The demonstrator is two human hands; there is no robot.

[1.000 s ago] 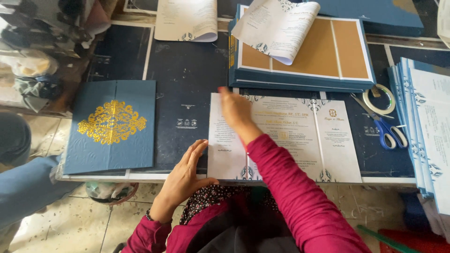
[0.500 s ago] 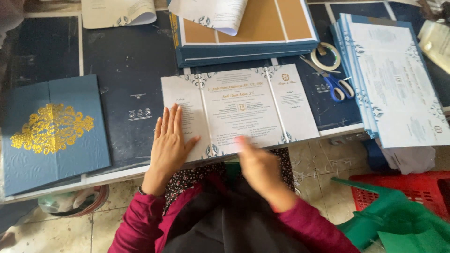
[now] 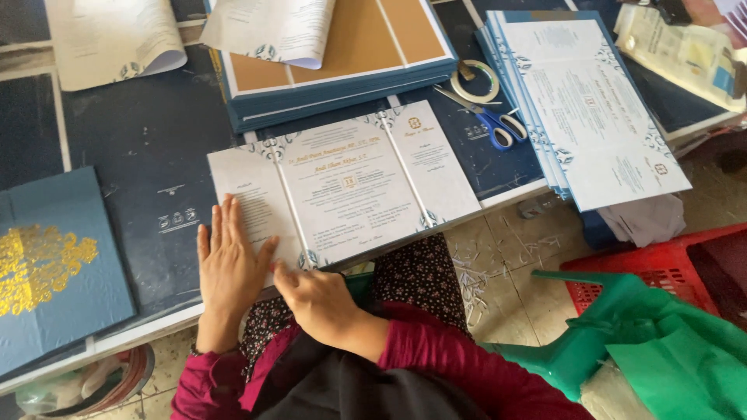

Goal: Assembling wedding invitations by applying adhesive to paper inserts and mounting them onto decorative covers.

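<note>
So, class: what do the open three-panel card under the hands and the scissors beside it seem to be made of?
Three-panel card: probably stiff printed paper on board, matte; it lies flat with crisp fold lines, left hand and right hand at its near edge. Scissors: shiny metal blades, blue handles that look plastic.

The card (image 3: 342, 183) under the left hand (image 3: 229, 264) and right hand (image 3: 315, 299) is smooth white paper with a slight sheen, as is the sheet stack (image 3: 591, 101) at the right. The blue cover (image 3: 47, 272) near left looks matt and finely textured with shiny gold foil, and the far boards (image 3: 366, 39) show matt brown cardboard. The scissors (image 3: 482, 117) have bright metal blades and glossy blue plastic handles, the crate (image 3: 661, 268) is red plastic, and the sleeves (image 3: 459, 369) are soft cloth.
</note>
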